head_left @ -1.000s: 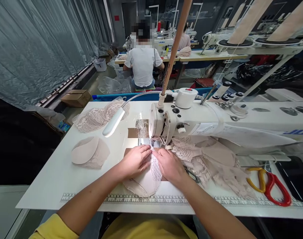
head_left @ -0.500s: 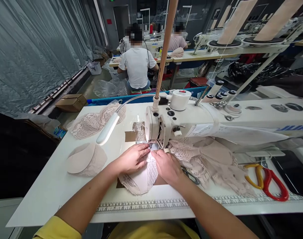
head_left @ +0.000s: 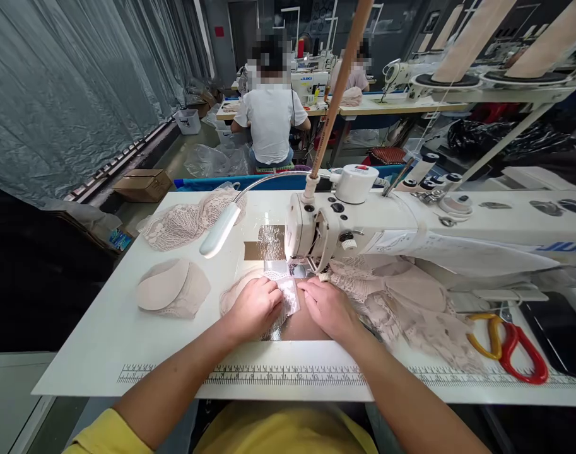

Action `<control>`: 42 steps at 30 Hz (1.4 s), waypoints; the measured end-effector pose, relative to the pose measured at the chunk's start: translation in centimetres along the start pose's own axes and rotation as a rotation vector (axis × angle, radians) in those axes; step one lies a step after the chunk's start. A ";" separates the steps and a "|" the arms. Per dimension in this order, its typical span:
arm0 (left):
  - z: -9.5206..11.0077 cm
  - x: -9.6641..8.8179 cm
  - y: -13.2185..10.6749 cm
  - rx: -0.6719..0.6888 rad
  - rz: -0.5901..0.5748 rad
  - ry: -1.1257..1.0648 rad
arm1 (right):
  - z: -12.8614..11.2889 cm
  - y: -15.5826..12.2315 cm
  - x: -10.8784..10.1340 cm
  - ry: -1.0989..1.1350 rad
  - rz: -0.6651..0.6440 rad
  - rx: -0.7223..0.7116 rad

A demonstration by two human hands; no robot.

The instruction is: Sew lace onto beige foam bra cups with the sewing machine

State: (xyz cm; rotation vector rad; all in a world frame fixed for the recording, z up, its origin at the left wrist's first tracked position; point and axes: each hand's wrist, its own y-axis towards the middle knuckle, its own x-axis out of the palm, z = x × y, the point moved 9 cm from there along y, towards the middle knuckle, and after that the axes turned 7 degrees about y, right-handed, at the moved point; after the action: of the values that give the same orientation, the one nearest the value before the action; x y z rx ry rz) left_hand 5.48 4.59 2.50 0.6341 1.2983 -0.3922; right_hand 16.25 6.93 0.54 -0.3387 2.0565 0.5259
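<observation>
My left hand (head_left: 255, 308) is closed, its fingers curled on a pale pink lace bra cup (head_left: 231, 296). The cup's lace edge (head_left: 289, 296) lies just in front of the presser foot of the white sewing machine (head_left: 311, 233), lit by its lamp. To the right of that edge, my right hand (head_left: 329, 308) rests with fingers stretched toward the lace over the brown-taped bed (head_left: 297, 328). Whether its fingertips touch the lace I cannot tell. Another cup piece (head_left: 171, 290) and a lace piece (head_left: 193, 221) lie to the left.
A lamp head (head_left: 220, 233) on a bendy neck hangs left of the needle. Piled lace pieces (head_left: 405, 296), red-and-yellow-handled scissors (head_left: 522, 353) and a dark phone (head_left: 559, 331) lie at right. A ruler strip (head_left: 288, 376) runs along the front edge. Co-workers sit beyond.
The cup has turned and shifted left, with its lace edge now by the foot. My left hand has curled over it; my right hand has come off the cup. The view has shifted slightly.
</observation>
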 end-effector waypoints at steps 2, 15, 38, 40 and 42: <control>-0.2 0.2 -0.1 -0.023 0.027 -0.028 | 0.0 -0.1 -0.2 0.015 -0.003 -0.010; -0.5 0.1 -1.3 0.078 0.002 -0.185 | -3.7 -3.0 1.2 -0.096 -0.312 -0.202; 1.2 1.5 -1.9 0.240 -0.078 0.191 | -3.2 -5.1 1.5 -0.120 -0.137 -0.160; 1.3 1.5 -1.9 0.246 -0.068 0.184 | -3.1 -5.1 1.4 -0.107 -0.145 -0.158; 1.3 1.6 -1.9 0.247 -0.061 0.179 | -2.9 -5.1 1.2 -0.082 -0.150 -0.160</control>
State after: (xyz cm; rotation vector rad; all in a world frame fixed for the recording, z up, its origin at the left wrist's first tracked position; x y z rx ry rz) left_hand 5.70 2.40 0.68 0.8538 1.4543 -0.5616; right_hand 15.70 0.97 -0.38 -0.5533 1.8966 0.6038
